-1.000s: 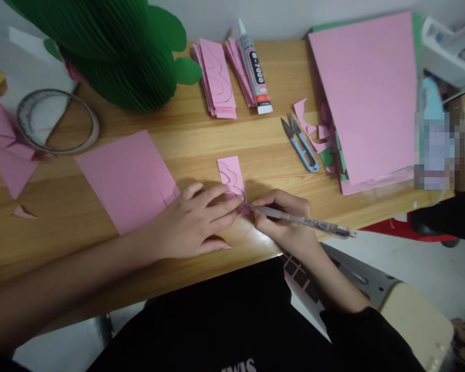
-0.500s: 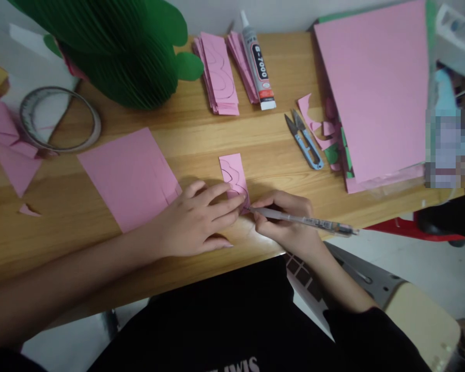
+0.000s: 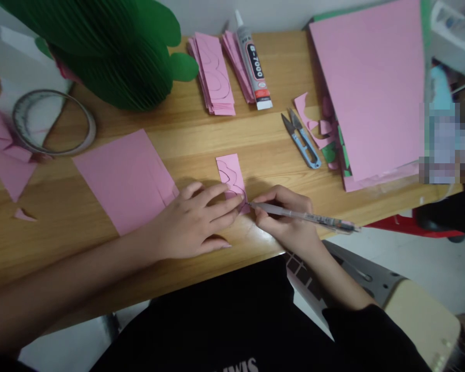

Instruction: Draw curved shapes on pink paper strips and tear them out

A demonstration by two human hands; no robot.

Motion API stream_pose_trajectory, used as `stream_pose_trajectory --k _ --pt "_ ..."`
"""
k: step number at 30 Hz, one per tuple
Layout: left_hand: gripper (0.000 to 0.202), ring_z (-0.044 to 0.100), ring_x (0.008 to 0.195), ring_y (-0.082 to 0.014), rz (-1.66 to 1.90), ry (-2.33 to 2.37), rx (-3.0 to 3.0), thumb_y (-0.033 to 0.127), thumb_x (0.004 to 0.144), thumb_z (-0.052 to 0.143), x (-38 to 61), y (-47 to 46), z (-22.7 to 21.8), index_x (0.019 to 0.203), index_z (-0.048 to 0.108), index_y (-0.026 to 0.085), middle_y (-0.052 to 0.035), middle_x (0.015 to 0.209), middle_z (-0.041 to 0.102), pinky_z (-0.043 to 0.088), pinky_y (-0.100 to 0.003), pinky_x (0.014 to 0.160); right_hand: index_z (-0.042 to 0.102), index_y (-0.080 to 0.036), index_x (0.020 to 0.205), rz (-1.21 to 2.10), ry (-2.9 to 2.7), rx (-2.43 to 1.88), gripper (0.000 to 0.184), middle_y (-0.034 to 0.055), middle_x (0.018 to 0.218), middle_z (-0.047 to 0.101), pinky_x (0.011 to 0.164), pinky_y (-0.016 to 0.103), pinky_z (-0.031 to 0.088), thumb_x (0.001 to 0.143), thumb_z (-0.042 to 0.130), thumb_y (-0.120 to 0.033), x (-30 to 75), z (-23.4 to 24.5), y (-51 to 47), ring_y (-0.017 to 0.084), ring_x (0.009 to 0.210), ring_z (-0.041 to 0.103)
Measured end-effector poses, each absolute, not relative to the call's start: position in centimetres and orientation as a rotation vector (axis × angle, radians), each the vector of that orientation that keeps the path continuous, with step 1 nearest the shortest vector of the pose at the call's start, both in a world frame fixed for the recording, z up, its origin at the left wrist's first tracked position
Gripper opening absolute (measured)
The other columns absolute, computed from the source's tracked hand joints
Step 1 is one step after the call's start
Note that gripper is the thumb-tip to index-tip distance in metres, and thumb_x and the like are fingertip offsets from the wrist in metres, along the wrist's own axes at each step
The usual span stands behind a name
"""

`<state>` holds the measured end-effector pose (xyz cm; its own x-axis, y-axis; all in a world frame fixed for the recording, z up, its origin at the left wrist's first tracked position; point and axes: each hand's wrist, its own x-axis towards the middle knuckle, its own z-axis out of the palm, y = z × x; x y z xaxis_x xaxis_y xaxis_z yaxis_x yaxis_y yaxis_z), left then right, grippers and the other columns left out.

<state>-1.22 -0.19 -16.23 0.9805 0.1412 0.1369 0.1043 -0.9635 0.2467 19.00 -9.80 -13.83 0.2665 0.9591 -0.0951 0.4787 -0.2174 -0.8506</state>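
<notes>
A small pink paper strip (image 3: 230, 168) with a dark wavy outline lies on the wooden table. My left hand (image 3: 196, 219) rests flat with its fingers spread, the fingertips pressing on the lower part of the strip and hiding some of it. In my right hand (image 3: 289, 214) is a slim clear pen (image 3: 310, 217), its tip touching the strip near its lower right edge. Partly under my left wrist is a larger pink paper sheet (image 3: 124, 175) with cut slits at its right side.
Behind are a stack of pink strips (image 3: 216, 77) with drawn outlines, a glue tube (image 3: 254, 67) on further strips, and a green pleated paper piece (image 3: 132, 62). Thread snips (image 3: 304, 142) lie beside paper scraps (image 3: 321, 134) and large pink sheets (image 3: 375, 93). A tape roll (image 3: 89, 129) is at left.
The view has shifted slightly, so the things on the table appear a little further left. The pen tip has moved slightly up along the strip's edge. My left hand stays on the strip.
</notes>
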Motion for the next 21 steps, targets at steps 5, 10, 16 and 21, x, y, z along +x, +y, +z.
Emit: stream_pose_trajectory --k 5,10,16,21 --pt "0.046 0.051 0.125 -0.0297 0.22 0.181 2.873 0.049 0.101 0.041 -1.3 -0.2 -16.4 0.131 0.059 0.02 -0.0041 0.138 0.063 0.037 -0.046 0.094 0.066 -0.02 0.073 0.838 -1.282 -1.801 0.002 -0.0036 0.06 0.068 0.046 0.021 0.042 0.072 0.065 -0.018 19.0 -14.2 -9.9 0.008 0.046 0.054" --pt "0.048 0.051 0.126 -0.0292 0.175 0.221 2.844 0.051 0.101 0.037 -1.3 -0.2 -16.2 0.133 0.059 0.023 -0.002 0.139 0.062 0.04 -0.046 0.096 0.066 -0.02 0.075 0.808 -1.272 -1.811 0.002 -0.0031 0.061 0.069 0.049 0.022 0.045 0.073 0.066 -0.02 18.9 -14.4 -10.0 0.008 0.047 0.055" --pt "0.046 0.053 0.125 -0.0308 0.223 0.184 2.885 0.049 0.1 0.045 -1.2 -0.2 -16.2 0.13 0.06 0.019 -0.0056 0.137 0.064 0.04 -0.047 0.094 0.065 -0.02 0.078 0.738 -1.321 -1.813 0.003 -0.0025 0.064 0.071 0.048 0.021 0.046 0.076 0.067 -0.02 18.8 -14.7 -10.1 0.009 0.048 0.058" --pt "0.046 0.053 0.126 -0.0302 0.244 0.212 2.845 0.05 0.101 0.042 -1.2 -0.2 -16.2 0.129 0.059 0.017 -0.0034 0.138 0.063 0.038 -0.049 0.095 0.066 -0.019 0.084 0.653 -1.388 -1.794 0.006 -0.0002 0.071 0.074 0.05 0.021 0.047 0.079 0.068 -0.021 18.8 -15.1 -10.5 0.009 0.051 0.061"
